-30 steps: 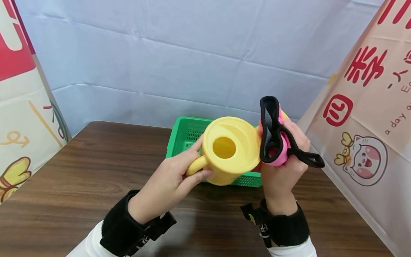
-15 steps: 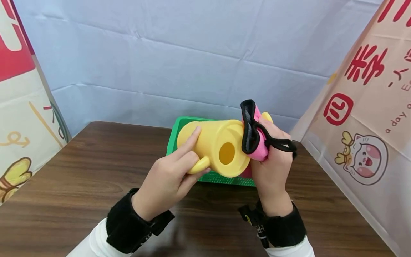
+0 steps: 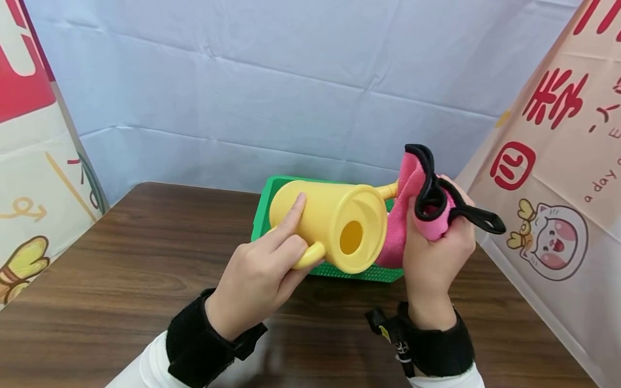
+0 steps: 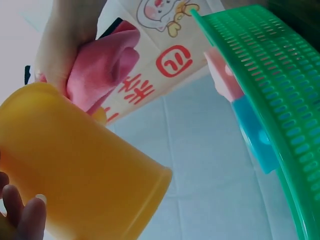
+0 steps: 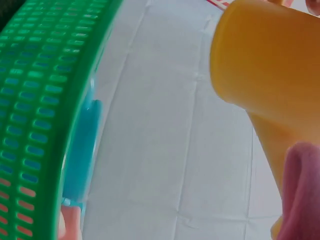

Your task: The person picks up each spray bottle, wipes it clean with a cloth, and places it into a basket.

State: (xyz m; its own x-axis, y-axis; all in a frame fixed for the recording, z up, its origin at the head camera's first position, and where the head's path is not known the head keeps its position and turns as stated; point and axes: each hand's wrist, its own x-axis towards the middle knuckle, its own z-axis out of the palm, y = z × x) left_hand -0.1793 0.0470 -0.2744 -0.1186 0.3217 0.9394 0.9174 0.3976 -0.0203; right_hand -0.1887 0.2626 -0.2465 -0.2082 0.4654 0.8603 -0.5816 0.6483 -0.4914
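Observation:
My left hand [image 3: 264,269] grips the handle of a yellow watering can [image 3: 310,210], with the index finger stretched along its body. The can is tipped on its side above the green basket, its round filling hole facing me. At right, my right hand [image 3: 436,253] holds a bunched pink cloth [image 3: 398,237] with black edging and a black loop. The can's spout [image 3: 388,191] reaches to the cloth, which hides its end in the head view. In the left wrist view a bit of yellow shows below the cloth [image 4: 100,70]. The right wrist view shows cloth overlapping the spout [image 5: 267,155].
The green perforated basket [image 3: 262,215] stands on the brown wooden table [image 3: 145,258], behind and below the hands. A pink piece [image 4: 225,75] and a blue piece [image 4: 255,135] show at its rim. Pale blue cloth [image 3: 242,97] hangs behind; printed banners [image 3: 543,215] flank the table.
The watering can has tipped from near upright onto its side, and my left index finger now lies along its body. My right hand with the cloth moved left, then back right.

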